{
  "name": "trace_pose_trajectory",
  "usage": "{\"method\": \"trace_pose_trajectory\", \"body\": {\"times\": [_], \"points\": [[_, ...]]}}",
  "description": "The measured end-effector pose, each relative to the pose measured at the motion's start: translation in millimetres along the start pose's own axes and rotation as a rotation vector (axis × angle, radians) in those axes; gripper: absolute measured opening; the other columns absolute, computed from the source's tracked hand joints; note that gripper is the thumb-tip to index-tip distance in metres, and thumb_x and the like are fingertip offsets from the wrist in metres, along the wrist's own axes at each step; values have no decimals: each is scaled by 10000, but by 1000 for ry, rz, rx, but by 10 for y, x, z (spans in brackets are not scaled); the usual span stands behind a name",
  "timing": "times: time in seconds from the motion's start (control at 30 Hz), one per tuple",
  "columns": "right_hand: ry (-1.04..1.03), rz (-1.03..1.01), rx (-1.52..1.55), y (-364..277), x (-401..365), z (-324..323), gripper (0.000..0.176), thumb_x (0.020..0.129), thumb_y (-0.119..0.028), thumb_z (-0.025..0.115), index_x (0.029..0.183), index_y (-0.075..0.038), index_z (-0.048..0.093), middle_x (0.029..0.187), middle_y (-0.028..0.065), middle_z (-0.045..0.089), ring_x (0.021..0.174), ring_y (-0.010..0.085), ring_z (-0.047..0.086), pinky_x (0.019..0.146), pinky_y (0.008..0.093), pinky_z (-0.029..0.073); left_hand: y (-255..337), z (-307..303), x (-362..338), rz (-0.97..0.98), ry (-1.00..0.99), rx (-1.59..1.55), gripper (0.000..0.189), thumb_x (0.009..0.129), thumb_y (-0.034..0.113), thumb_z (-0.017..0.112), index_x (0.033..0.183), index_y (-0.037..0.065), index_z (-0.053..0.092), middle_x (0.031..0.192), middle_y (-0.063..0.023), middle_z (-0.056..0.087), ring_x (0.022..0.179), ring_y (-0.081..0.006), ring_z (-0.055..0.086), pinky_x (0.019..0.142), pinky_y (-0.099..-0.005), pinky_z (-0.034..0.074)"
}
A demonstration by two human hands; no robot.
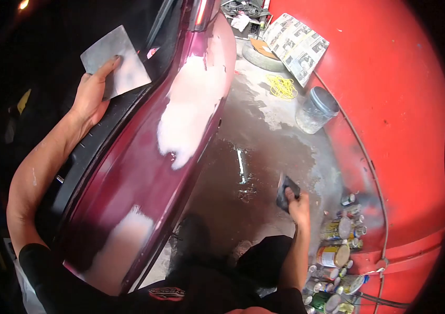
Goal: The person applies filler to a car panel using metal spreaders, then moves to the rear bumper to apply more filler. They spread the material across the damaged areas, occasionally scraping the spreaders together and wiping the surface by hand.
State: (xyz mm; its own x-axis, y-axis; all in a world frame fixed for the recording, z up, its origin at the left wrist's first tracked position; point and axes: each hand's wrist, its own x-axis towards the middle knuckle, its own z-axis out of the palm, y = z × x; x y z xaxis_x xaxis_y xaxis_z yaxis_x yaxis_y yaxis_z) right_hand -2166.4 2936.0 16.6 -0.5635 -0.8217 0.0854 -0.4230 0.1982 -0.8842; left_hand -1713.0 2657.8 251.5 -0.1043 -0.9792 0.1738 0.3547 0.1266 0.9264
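My left hand [93, 94] grips a flat, square grey plate [120, 49] by its lower left edge, the thumb lying on top. It is held over the dark inner trim of a maroon car body panel [123, 167]. Pale filler patches cover parts of that panel, a large upper patch [191, 104] and a lower patch [123, 243]. Off to the right, over the wet floor, my right hand [298, 205] is closed on a small dark flat spreader [287, 191], its thumb pressed on the face. The spreader is apart from the panel.
Several paint cans [333, 256] stand along the base of a red wall [390, 104] at the lower right. Farther up are a clear bucket [316, 111], a coiled yellow cord [281, 87], a newspaper-covered board [297, 47] and a tyre [261, 58]. The floor [243, 136] looks wet.
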Motion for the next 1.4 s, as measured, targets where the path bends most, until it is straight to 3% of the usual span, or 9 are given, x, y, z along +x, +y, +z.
{"method": "trace_pose_trajectory", "body": {"times": [0.37,0.47,0.67,0.77,0.87,0.9,1.0,1.27,1.4], "points": [[-55,-383,43,92,192,450,422,868,90,510,1254,-17,644,901,116,608,801,173,578,734,281,458,-61,-116,105,-18,61,76,291,951,200,675,1154,-8,658,1072,-86,706,948,-201,696,884,-363,566],[-173,-296,-135,249,365,419,400,883,69,553,1255,-33,658,991,147,688,895,263,660,843,325,495,-61,-119,89,1,88,94,294,952,196,673,1167,-4,652,1072,-80,707,953,-199,695,887,-363,563],[-183,-291,-184,1034,893,589,368,880,57,579,1218,-39,688,962,160,686,887,275,669,832,335,504,-84,-119,84,59,173,148,293,953,183,670,1173,-8,644,1070,-86,706,941,-205,700,874,-369,572],[-235,-347,-115,1473,1256,805,599,751,113,540,1309,-79,648,1048,197,679,984,334,678,881,380,513,-98,-181,96,115,209,170,283,953,180,670,1168,-1,645,1071,-96,705,930,-208,704,872,-377,581],[-268,-383,28,1564,1525,1021,592,763,106,542,1319,-73,639,1155,209,683,1097,343,662,944,385,499,-94,-212,85,122,225,194,284,954,191,669,1166,2,647,1067,-91,707,933,-205,704,876,-379,581],[-316,-314,-41,1486,1636,1044,581,782,97,539,1332,-66,628,1227,227,662,1175,346,635,979,398,486,-99,-166,69,143,257,237,283,957,217,673,1159,19,657,1060,-76,715,903,-180,705,841,-337,582],[-198,-461,22,1050,1933,1016,438,841,5,539,1269,-12,634,1033,216,683,954,312,678,892,372,513,-85,-62,80,120,411,271,292,958,213,664,1167,10,651,1082,-87,710,937,-188,705,877,-347,576],[48,-1308,-357,-1126,2454,517,631,734,159,498,1315,-50,630,1153,180,622,1010,363,608,880,409,476,-172,-156,64,200,290,247,322,952,214,656,1184,-9,653,1072,-110,725,931,-204,720,858,-338,579],[62,-1516,-495,-1863,2430,465,612,776,78,572,1358,-113,585,1234,125,588,1112,336,573,1004,522,423,-214,-306,108,189,268,207,337,942,257,690,1170,11,663,1058,-71,726,901,-159,722,812,-293,587]]}}
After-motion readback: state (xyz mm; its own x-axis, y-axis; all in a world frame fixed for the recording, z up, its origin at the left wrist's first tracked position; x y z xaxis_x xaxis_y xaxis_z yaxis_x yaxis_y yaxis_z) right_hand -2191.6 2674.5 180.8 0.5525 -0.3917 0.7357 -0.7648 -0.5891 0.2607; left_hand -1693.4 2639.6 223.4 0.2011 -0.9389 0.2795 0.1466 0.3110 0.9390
